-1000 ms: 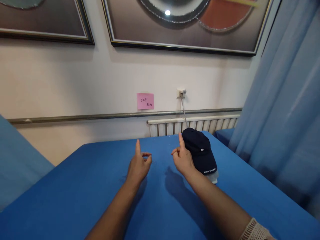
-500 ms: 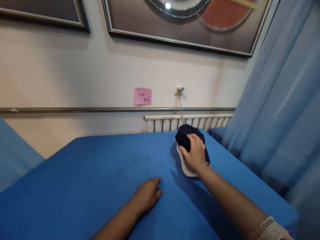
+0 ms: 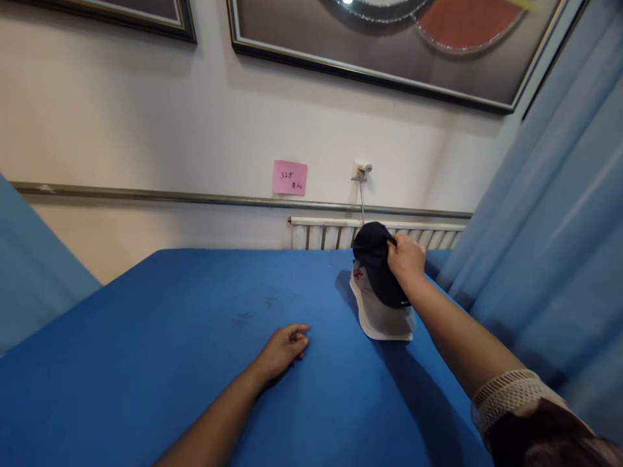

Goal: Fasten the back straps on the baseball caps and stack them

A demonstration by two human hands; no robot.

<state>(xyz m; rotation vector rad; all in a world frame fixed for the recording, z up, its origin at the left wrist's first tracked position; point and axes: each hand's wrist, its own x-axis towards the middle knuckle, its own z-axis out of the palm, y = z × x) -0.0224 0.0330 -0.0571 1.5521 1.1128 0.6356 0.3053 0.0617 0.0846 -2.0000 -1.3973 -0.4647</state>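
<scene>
At the far right of the blue-covered table, a navy baseball cap [image 3: 382, 269] is pinched at its right edge by my right hand [image 3: 407, 258], with the thumb and fingers closed on it. Beneath it is a light grey cap [image 3: 379, 318] with a small red emblem on its front and its brim towards me. The navy cap is tilted and covers much of the grey one. My left hand [image 3: 285, 350] rests on the table left of the caps, holding nothing, its fingers loosely bent and the index finger partly stretched out.
The blue cover [image 3: 146, 350] spreads over the whole table. Behind it are a white radiator [image 3: 324, 233], a metal rail [image 3: 209, 199], a pink note [image 3: 290, 178] and a wall socket [image 3: 361, 171]. A blue curtain [image 3: 549, 227] hangs along the right side.
My right hand has shifted from the top of the navy cap to its right edge and lifted it a little, showing more of the grey cap. The left hand's fingers have curled slightly.
</scene>
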